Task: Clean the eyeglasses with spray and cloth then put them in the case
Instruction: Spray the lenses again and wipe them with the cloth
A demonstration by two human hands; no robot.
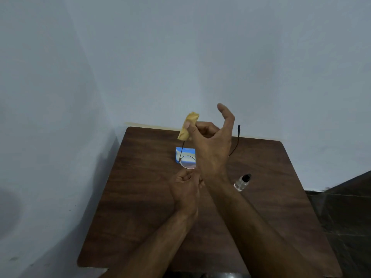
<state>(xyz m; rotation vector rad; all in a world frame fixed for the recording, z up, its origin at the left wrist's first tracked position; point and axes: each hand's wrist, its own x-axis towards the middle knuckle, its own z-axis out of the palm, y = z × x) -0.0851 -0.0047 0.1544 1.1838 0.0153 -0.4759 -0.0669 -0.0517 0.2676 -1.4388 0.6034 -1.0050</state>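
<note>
Eyeglasses (187,162) one, cloth (187,126) one, spray bottle (242,182) one

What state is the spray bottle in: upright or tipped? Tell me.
Tipped. The spray bottle lies on its side on the table, black cap pointing away toward the wall.

**Count of things in view**

Two hands — the left hand (185,186) and the right hand (210,145). One pair of eyeglasses (187,161). One yellow cloth (187,126). One small clear spray bottle (242,182) with a dark cap. One blue case (185,154). One dark wooden surface (140,197) — bearing them.
</note>
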